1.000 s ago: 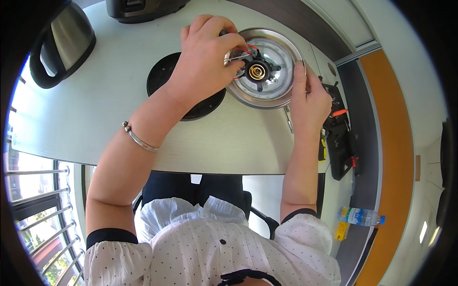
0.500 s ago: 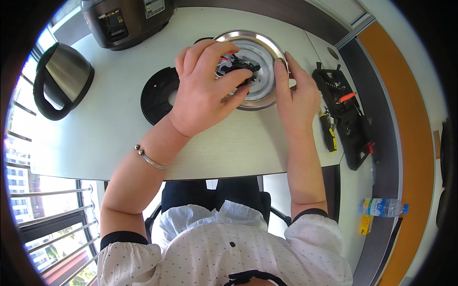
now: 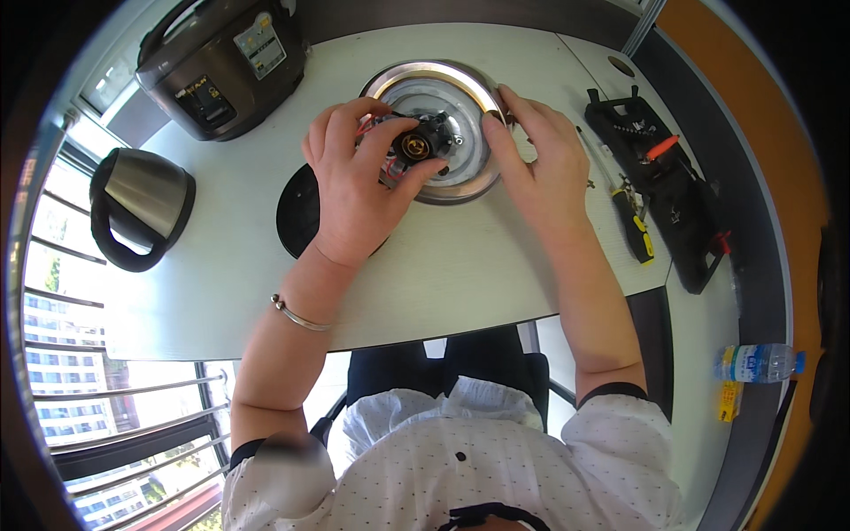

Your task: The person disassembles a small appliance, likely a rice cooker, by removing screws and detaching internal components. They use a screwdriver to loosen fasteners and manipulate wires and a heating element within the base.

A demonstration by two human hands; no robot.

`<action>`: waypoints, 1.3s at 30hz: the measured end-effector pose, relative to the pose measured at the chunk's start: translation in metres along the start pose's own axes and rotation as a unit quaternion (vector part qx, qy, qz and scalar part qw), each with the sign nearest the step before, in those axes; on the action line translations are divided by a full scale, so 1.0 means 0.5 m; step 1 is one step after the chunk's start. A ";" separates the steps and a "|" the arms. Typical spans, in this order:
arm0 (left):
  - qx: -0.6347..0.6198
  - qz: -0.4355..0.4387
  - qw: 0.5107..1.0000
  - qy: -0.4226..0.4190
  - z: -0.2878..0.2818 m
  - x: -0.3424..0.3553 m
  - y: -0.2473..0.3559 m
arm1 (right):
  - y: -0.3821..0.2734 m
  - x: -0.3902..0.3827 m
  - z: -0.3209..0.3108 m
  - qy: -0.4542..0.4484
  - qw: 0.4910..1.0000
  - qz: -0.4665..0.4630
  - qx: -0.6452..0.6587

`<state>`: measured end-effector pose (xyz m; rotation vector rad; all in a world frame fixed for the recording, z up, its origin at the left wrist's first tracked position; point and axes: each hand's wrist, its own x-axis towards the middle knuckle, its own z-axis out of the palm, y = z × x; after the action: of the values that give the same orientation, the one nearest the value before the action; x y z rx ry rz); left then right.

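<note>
pinching black connector (image 3: 415, 149), my left hand (image 3: 352, 173) had shifted it off-center, seemingly unseated; right hand (image 3: 546, 159) pinched steel base rim (image 3: 434, 70).

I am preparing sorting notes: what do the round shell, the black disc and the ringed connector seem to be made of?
Round shell: metal, probably stainless steel; its rim is polished and shines, its inside is duller grey.
Black disc: probably plastic, smooth with little shine.
Ringed connector: black body likely plastic; its gold-coloured rings look like metal.
</note>
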<state>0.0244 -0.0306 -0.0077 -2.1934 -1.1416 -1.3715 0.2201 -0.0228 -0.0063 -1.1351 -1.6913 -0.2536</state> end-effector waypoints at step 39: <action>0.141 0.100 0.984 0.042 0.033 0.016 0.053 | 0.008 -0.009 0.029 0.131 0.981 -0.123 -0.075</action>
<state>0.0565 -0.0335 -0.0050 -1.9687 -0.9874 -1.1310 0.2140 -0.0142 -0.0179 -0.9507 -1.5935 -0.6672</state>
